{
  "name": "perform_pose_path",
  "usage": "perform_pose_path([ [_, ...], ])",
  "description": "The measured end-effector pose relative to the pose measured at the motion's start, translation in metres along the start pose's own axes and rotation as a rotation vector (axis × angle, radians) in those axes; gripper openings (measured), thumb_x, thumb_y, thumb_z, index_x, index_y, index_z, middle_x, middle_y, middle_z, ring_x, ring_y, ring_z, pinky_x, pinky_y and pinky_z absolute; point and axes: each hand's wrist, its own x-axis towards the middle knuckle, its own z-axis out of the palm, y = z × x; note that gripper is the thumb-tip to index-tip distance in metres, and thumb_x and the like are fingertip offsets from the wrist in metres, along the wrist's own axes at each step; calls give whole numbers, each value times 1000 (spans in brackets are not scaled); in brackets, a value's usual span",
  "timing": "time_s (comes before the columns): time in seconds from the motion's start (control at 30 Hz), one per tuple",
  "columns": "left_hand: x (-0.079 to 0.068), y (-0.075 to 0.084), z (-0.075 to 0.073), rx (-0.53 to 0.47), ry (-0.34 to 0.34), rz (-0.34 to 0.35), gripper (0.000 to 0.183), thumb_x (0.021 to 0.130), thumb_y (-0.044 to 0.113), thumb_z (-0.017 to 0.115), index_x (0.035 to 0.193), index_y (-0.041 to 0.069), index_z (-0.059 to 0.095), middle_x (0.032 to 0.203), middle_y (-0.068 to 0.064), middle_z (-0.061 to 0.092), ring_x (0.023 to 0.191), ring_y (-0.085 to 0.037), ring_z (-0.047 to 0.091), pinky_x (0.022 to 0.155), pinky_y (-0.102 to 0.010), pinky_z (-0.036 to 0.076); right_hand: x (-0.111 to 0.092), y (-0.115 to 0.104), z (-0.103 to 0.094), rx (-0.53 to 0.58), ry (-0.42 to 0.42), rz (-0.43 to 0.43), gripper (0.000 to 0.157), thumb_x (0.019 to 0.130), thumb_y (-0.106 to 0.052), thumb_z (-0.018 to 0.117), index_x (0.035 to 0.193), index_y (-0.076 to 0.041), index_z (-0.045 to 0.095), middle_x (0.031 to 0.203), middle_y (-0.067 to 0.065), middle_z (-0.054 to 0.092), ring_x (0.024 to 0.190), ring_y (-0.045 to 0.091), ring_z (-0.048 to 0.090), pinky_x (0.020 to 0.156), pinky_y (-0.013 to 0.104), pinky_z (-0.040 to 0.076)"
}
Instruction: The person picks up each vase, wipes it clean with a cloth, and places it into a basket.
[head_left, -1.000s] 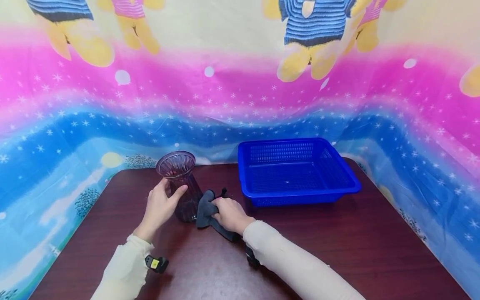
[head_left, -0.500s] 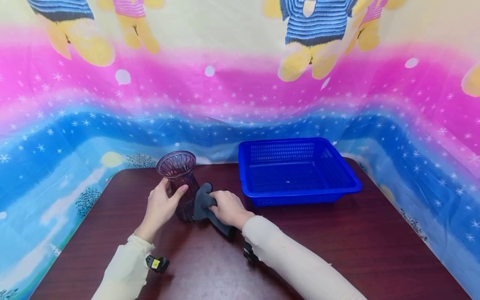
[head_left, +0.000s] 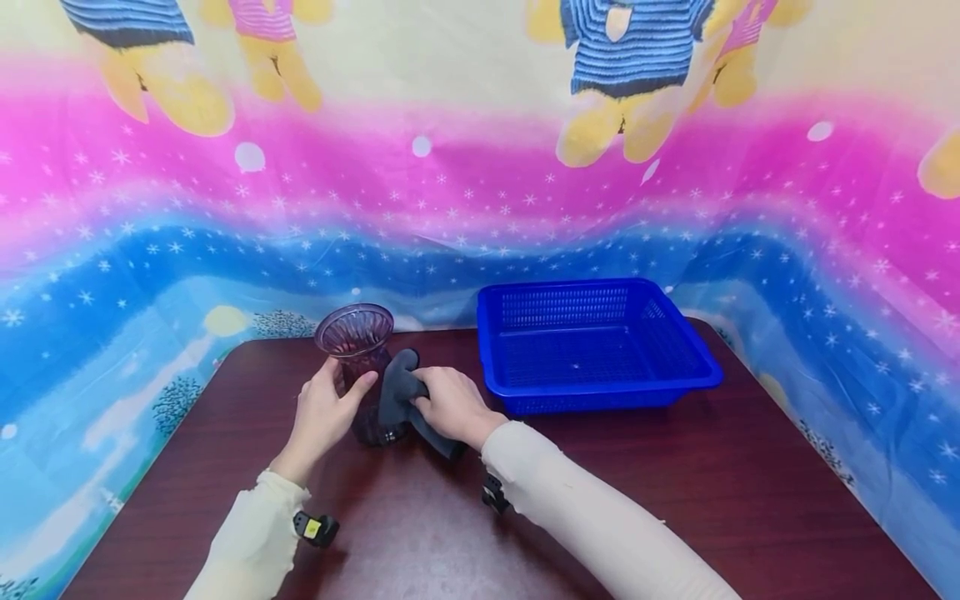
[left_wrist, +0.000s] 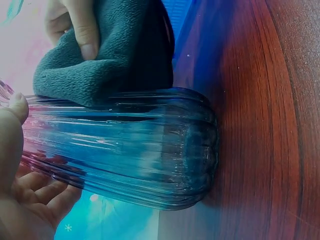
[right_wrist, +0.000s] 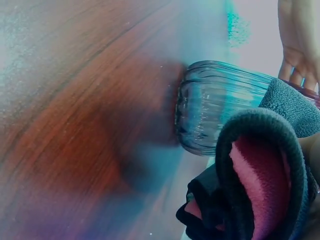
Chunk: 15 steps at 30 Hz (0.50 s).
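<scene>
A ribbed, see-through purple glass vase point(head_left: 354, 333) with a flared mouth stands on the table. My left hand point(head_left: 318, 414) grips it below the mouth, the thumb on the near side and the fingers around the far side. In my right hand point(head_left: 456, 407) is a bunched dark grey cloth point(head_left: 396, 392), held against the vase's right side. The left wrist view shows the thumb pressing into the folds of the cloth point(left_wrist: 112, 55), which lies along the ribbed glass. From the right wrist, a pink inner side of the cloth point(right_wrist: 265, 185) shows.
A blue plastic basket point(head_left: 600, 388) with slotted walls sits at the back right of the dark red-brown wooden table point(head_left: 660, 500). A printed curtain point(head_left: 450, 200) hangs around the table's back and sides.
My right hand and the cloth have moved up and a little left along the vase's side. The left hand and the vase stay nearly where they were.
</scene>
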Motion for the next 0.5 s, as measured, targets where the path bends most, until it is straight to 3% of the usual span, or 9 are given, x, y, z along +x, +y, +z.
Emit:
perform_pose_path([
  [0.5,0,-1,1,-4,-1,5,59,98,46,64,139,5,52,135,-29,62,126,-44,61,104,-59,49,7,-14,-18,8,34,-8,19,97,-21,68,115,-21,73,105,-5,76,90,13,67,85,34,58],
])
